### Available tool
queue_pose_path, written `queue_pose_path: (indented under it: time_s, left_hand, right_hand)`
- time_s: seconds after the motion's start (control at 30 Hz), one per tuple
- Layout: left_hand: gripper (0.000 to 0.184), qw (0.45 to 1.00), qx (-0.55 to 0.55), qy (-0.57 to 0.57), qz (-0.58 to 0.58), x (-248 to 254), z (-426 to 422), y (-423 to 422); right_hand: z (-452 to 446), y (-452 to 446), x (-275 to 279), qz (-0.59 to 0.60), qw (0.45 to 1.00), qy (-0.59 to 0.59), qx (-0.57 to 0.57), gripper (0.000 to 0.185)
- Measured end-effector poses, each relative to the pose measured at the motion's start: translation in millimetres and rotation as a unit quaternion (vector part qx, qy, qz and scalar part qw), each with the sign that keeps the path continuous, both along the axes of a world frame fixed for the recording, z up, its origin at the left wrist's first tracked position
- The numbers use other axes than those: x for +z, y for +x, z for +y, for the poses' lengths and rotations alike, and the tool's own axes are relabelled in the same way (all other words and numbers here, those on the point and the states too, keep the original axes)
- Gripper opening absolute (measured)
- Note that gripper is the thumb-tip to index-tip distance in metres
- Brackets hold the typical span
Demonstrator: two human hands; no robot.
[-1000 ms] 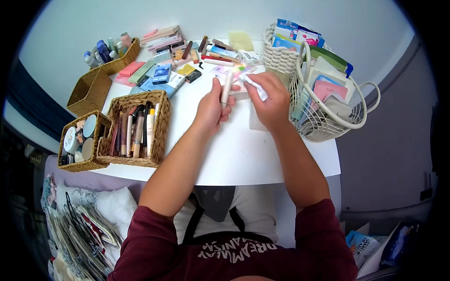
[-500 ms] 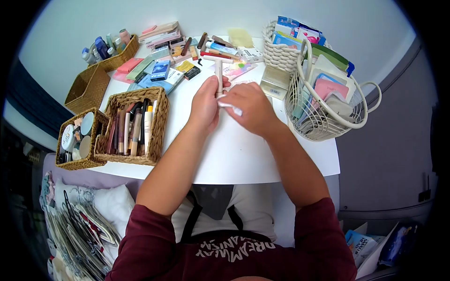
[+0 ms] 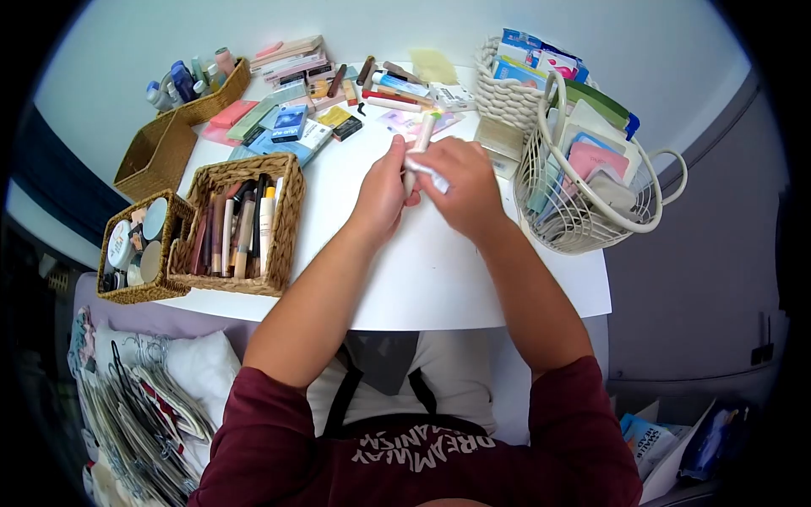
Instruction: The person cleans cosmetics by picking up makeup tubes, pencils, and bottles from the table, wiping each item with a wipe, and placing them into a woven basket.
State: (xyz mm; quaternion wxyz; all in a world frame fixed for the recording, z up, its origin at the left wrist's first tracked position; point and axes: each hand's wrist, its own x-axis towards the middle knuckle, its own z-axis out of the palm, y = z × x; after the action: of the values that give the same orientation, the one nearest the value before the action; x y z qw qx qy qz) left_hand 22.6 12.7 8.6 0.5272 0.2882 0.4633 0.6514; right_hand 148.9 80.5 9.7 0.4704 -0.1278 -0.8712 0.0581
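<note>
A slim pale cosmetic tube (image 3: pixel 425 131) tilts up and away between my two hands over the white table. My left hand (image 3: pixel 382 188) is closed around its lower part, thumb along the side. In my right hand (image 3: pixel 465 184), the fingers press a folded white wipe (image 3: pixel 433 177) against the tube. What is printed on the tube cannot be read, and its lower end is partly hidden by my fingers. Beyond the hands lies a pastel, shiny packet (image 3: pixel 400 122).
Wicker baskets of makeup tubes (image 3: pixel 283 190) and round compacts (image 3: pixel 108 275) stand at left. Behind are piled cosmetic boxes (image 3: pixel 290 122) and an open woven tray (image 3: pixel 156 152). At right are a small box (image 3: pixel 498 139), a white rope basket (image 3: pixel 505 100) and a wire basket (image 3: pixel 672 160).
The tube has gone from nearly upright to leaning right, and it sits slightly nearer the right hand. The wipe and right fingers have shifted a little up and right along it.
</note>
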Motion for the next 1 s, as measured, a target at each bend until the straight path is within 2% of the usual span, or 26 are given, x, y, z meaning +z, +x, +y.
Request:
queue_pose_path:
  time_s: [0.2,0.3,0.4,0.5,0.6,0.7,0.8,0.9,1.0]
  left_hand:
    - [0.029,0.993,0.075,0.085,-0.029,-13.4,9.2,-10.5]
    - [0.017,0.994,0.090,0.056,-0.023,-8.2,8.0,-9.5]
    - [0.028,0.993,-0.001,-0.009,0.116,-4.8,3.2,-9.4]
    - [0.040,0.990,-0.117,-0.038,0.066,-0.4,-1.5,-4.1]
    - [0.049,0.995,-0.073,-0.033,0.054,-4.7,-0.4,3.3]
    - [0.047,0.999,-0.035,-0.012,0.032,-6.6,2.3,-3.3]
    - [0.040,0.997,0.061,0.033,-0.014,7.6,2.3,10.2]
    - [0.028,0.993,0.067,0.100,0.016,-8.4,6.3,-2.7]
    - [0.021,0.993,0.093,0.069,0.014,-8.5,7.3,-3.0]
  right_hand:
    - [-8.4,-4.7,-2.8,-0.095,0.993,0.048,0.049,0.019]
    - [0.8,5.9,6.8,-0.035,0.998,0.043,0.013,0.020]
    - [10.8,13.5,10.7,0.083,0.995,0.005,-0.055,0.021]
    - [11.9,15.4,12.0,0.103,0.991,0.002,-0.080,0.024]
    - [12.2,12.6,4.8,0.062,0.996,-0.003,-0.067,0.024]
    - [4.3,5.8,1.7,-0.005,1.000,0.005,-0.027,0.023]
    - [-4.4,-1.7,0.9,-0.048,0.998,0.026,0.025,0.023]
    - [-6.3,-2.6,-3.0,-0.101,0.993,0.037,0.046,0.023]
    - [-2.0,3.4,3.1,-0.054,0.997,0.029,0.042,0.022]
